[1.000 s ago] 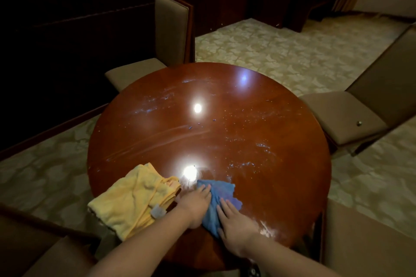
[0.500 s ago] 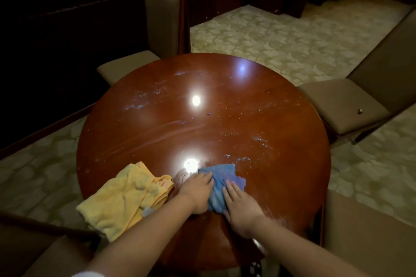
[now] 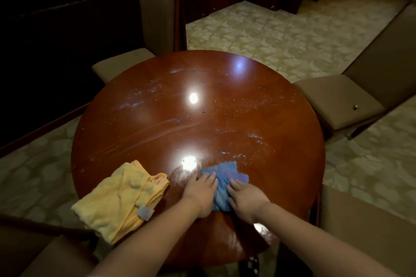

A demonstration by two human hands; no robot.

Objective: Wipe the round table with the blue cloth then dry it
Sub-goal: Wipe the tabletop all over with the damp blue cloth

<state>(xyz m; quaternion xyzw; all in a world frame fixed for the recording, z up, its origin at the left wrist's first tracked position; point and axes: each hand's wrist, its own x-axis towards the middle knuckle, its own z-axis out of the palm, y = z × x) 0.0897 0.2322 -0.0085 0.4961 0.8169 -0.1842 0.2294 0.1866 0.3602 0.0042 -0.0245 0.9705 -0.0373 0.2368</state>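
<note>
The round, glossy red-brown table [image 3: 225, 101] fills the middle of the view, with pale streaks and specks across its top. A crumpled blue cloth [image 3: 225, 177] lies near the front edge. My left hand [image 3: 200, 193] presses flat on the cloth's left side with straight fingers. My right hand [image 3: 245, 198] presses flat on its right side. A yellow cloth [image 3: 121, 195] lies bunched at the front left, partly hanging over the table's rim, apart from my left hand.
Beige padded chairs stand around the table: one at the back left [image 3: 155, 13], one at the right [image 3: 337, 101], and parts of others at the lower left [image 3: 33, 254] and lower right [image 3: 369, 227]. Patterned carpet [image 3: 270, 31] covers the floor. A dark wall runs along the left.
Both hands have pushed the blue cloth forward, away from the front edge and slightly right. The yellow cloth has stayed put.
</note>
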